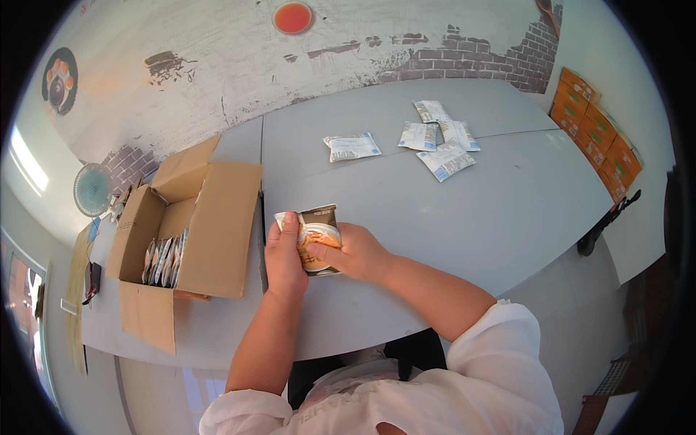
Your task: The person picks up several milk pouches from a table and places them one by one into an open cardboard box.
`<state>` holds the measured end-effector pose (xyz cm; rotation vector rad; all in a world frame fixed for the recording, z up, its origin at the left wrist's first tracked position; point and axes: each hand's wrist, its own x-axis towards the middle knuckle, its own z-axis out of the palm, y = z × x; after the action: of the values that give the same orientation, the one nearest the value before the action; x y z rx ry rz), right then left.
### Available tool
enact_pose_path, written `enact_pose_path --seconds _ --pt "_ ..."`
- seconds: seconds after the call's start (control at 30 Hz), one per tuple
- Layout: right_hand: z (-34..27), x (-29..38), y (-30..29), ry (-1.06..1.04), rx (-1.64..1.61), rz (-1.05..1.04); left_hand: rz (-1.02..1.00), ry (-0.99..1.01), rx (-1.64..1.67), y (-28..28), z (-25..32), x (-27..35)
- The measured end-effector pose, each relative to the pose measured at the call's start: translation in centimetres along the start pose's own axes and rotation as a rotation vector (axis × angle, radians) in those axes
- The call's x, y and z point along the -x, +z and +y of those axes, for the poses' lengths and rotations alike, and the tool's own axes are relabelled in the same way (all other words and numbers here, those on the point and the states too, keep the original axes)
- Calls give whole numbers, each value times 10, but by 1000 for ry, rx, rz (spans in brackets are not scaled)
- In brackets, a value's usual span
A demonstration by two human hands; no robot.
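Note:
Between my two hands is a brown and white food packet (pixel 319 234) with a picture of a bowl of food on its front. My left hand (pixel 286 255) grips its left edge, thumb on top. From the right, my right hand (pixel 356 251) holds it with the thumb pressed across the front. To the left of my hands stands an open cardboard box (pixel 220 228), its flaps folded outward. Several packets (pixel 166 261) are lined up on edge in the near part of the box.
Farther back on the grey table (pixel 435 217) lie several silver-white packets (pixel 420 135), with one packet (pixel 352 147) apart on the left. A small fan (pixel 92 190) is behind the box. Orange cartons (pixel 592 130) are stacked at the right wall.

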<state>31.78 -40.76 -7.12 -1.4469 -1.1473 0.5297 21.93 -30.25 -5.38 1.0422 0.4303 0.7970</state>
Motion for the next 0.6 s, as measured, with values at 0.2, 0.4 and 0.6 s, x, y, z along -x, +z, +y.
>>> enact_pose_path --seconds 0.2,0.4,0.6 --pt "3 -1 3 -25 95 -5 77 -59 69 -11 -5 -12" --pt "11 -11 -13 287 -134 -131 247 -123 284 -13 -3 -16" --pt "12 -14 -9 284 -380 72 -57 -98 391 -16 -2 -17"
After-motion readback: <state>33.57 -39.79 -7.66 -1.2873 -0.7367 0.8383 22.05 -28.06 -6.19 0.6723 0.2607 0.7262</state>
